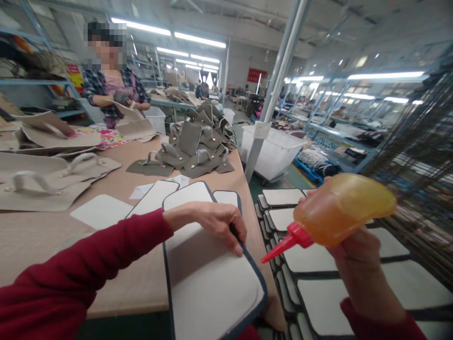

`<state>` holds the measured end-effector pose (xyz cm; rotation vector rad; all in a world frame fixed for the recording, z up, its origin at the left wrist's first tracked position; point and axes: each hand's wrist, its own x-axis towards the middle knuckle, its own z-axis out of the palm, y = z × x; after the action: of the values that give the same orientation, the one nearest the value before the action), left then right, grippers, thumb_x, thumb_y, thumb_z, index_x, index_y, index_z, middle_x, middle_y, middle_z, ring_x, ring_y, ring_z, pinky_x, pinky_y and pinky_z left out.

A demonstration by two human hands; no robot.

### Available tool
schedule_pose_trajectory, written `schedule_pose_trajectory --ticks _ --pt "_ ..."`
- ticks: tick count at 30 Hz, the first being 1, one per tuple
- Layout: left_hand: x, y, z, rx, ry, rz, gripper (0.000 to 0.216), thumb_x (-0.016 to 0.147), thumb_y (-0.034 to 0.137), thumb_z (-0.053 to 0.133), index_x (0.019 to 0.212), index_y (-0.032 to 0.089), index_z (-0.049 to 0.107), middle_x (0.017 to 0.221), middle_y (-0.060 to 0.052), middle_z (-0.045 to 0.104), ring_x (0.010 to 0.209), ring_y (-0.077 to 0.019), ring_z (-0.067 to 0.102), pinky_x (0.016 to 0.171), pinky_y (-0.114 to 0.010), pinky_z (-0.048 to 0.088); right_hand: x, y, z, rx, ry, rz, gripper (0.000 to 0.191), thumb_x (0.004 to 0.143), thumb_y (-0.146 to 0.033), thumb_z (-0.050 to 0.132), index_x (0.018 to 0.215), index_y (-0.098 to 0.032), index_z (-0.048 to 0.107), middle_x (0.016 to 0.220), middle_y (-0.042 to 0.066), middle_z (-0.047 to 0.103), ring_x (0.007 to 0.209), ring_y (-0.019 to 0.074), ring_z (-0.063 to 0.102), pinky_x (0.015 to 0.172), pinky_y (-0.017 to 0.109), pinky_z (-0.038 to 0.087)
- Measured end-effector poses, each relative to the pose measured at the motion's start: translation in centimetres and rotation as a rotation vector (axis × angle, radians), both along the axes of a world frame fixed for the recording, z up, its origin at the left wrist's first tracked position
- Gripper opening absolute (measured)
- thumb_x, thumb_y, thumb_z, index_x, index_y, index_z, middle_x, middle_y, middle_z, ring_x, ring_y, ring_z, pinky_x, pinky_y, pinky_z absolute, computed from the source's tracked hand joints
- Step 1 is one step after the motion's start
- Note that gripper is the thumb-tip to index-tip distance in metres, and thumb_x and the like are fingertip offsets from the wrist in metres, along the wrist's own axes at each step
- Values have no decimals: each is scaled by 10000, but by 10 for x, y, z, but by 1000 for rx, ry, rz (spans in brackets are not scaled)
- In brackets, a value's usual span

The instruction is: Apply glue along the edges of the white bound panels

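A white panel with rounded corners and a dark edge lies at the front of the table, overhanging its near edge. My left hand reaches across it with bent fingers and pinches its right edge, the thumb on the white face. In my right hand is a squeeze bottle of amber liquid, tilted so that its red nozzle points down and left. The nozzle tip is close to the panel's right edge but apart from it. Part of my right hand is hidden behind the bottle.
Similar panels are stacked in rows beside the table on the right. Grey pieces with handles are heaped on the table; beige ones lie left. A post and white bin stand beyond. A co-worker handles pieces opposite.
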<state>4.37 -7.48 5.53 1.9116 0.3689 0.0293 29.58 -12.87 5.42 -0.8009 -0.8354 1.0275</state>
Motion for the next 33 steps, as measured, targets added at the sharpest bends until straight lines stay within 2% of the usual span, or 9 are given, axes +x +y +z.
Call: schedule_pose_trajectory --ticks 3,5,8,10,13,16,21,25,33 --pt "3 5 18 12 38 -67 62 719 211 724 679 171 749 589 21 655 533 -101 507 500 -201 373 -5 6 0 -1 -38 34 690 355 -252 775 1031 -241 640 870 64 704 734 257 670 647 402 573" --pt "6 6 26 10 48 -106 78 718 138 706 655 169 742 599 21 668 546 -106 528 528 -208 396 -8 9 -1 -4 -36 69 680 355 -248 783 1020 -251 637 871 66 703 738 263 671 644 417 570" --pt "8 7 33 2 49 -144 127 709 67 689 640 162 738 605 15 675 576 -116 556 564 -212 425 -13 11 0 -31 32 112 724 323 -199 793 1026 -242 625 862 64 695 803 302 670 704 481 556" --pt "9 6 35 -15 52 -167 111 705 83 703 634 160 741 614 6 683 600 -126 576 584 -216 440 -17 11 2 -41 85 119 752 307 -166 792 1035 -237 619 857 60 692 885 331 657 754 518 540" --pt "11 5 37 -29 41 -191 55 683 195 756 639 164 750 629 -10 697 618 -146 597 610 -234 459 -19 12 3 -36 86 122 766 305 -186 821 1043 -215 621 855 84 697 841 326 668 717 500 551" --pt "12 4 38 -32 26 -213 143 661 302 777 656 160 757 638 -22 703 617 -156 599 629 -251 474 -18 13 2 -9 36 162 800 294 -251 861 1055 -184 624 859 115 703 750 299 676 637 454 562" --pt "14 3 38 -55 37 -220 265 623 423 777 667 162 761 648 -24 711 622 -156 601 632 -248 485 -15 15 -2 55 -32 230 764 356 -326 873 1068 -203 623 904 86 702 755 250 672 641 413 566" --pt "14 5 36 -37 36 -236 281 640 419 774 686 142 761 665 -39 714 629 -152 599 633 -244 481 -11 14 -5 87 -76 289 702 412 -351 873 1065 -251 633 892 53 706 767 243 675 658 385 570" --pt "12 7 34 -41 30 -222 164 677 274 771 704 112 754 664 -38 705 628 -129 588 598 -203 451 -7 12 -4 107 -112 343 670 434 -342 867 1063 -299 641 902 31 701 753 251 671 636 368 575"
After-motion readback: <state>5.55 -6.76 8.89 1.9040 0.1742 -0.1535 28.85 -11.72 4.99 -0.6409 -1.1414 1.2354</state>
